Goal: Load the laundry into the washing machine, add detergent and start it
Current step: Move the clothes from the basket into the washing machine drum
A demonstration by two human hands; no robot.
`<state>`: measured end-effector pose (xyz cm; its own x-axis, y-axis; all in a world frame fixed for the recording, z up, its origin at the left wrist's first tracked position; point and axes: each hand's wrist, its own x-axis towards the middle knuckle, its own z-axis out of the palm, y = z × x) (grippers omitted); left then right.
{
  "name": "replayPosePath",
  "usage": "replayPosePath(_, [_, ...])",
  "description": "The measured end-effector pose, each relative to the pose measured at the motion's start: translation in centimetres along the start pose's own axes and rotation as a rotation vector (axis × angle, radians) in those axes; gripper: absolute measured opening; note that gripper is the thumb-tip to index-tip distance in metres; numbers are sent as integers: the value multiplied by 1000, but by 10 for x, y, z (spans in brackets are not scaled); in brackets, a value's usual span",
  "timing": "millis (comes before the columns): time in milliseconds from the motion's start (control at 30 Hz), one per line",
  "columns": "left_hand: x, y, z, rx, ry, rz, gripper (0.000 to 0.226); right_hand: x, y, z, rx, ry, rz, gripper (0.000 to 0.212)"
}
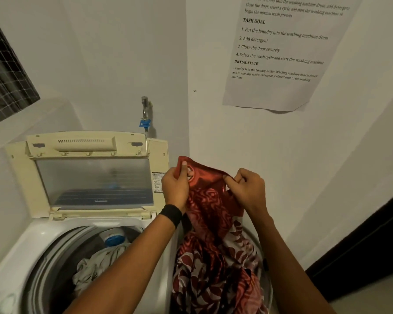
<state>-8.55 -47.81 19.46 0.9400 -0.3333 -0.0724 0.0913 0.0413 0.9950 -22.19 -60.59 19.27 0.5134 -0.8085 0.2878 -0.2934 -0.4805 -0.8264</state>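
A red and white patterned cloth (pixel 213 223) hangs from both my hands, to the right of the washing machine (pixel 32 243). My left hand (pixel 176 186) pinches its upper left edge, and my right hand (pixel 247 189) pinches its upper right edge. The cloth's lower part trails down into a pale basket (pixel 268 288) beside the machine. The machine's lid (pixel 93 175) stands up open. Inside the drum (pixel 55 268) lies a white crumpled garment (pixel 95 266), and a blue and white cap (pixel 114 239) shows at the drum's far side.
A tap with a blue fitting (pixel 145 118) sticks out of the wall behind the machine. A printed task sheet (pixel 279 53) hangs on the right wall. A netted window (pixel 5 71) is at the upper left. A dark doorway (pixel 372 245) is at the right.
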Motion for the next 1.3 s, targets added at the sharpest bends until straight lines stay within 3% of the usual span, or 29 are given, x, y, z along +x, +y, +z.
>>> replayPosePath(100, [-9,-7,4,156,-78,189,26,-4,-2,5,-55,88,1,43])
replayPosePath(267, [-29,-16,16,176,-336,136,18,-10,-13,20,173,-57,102,51])
replayPosePath(333, [-30,-19,13,154,-326,96,14,-15,-13,22,213,-138,99,48])
replayPosePath(467, [-20,-23,4,282,-226,204,31,-23,-13,20,347,-334,118,23])
replayPosePath(533, [-17,-23,1,267,-258,186,34,-25,-9,21,295,-428,63,23])
replayPosePath(633, [-21,-18,0,288,-400,120,40,-26,-2,19,94,-360,-29,24])
replayPosePath(767, [-21,-9,0,343,-481,84,47,-28,-6,19,74,-240,-99,15])
replayPosePath(833, [-21,-7,1,320,-497,79,46,-31,-11,21,206,-179,-48,17])
replayPosePath(933, [-24,-4,2,199,-431,29,39,-33,-17,19,482,-306,43,36])
replayPosePath(1000, [-24,-2,-1,197,-435,38,37,-29,-14,16,492,-383,-1,34])
replayPosePath(1100, [-19,7,-7,157,-433,75,40,-23,3,12,402,-499,-37,25])
replayPosePath(1200, [-14,17,-12,105,-469,64,44,-22,27,11,17,-693,-73,21])
replayPosePath(1300, [-5,21,-19,128,-439,72,41,-20,31,4,-50,-703,-155,27])
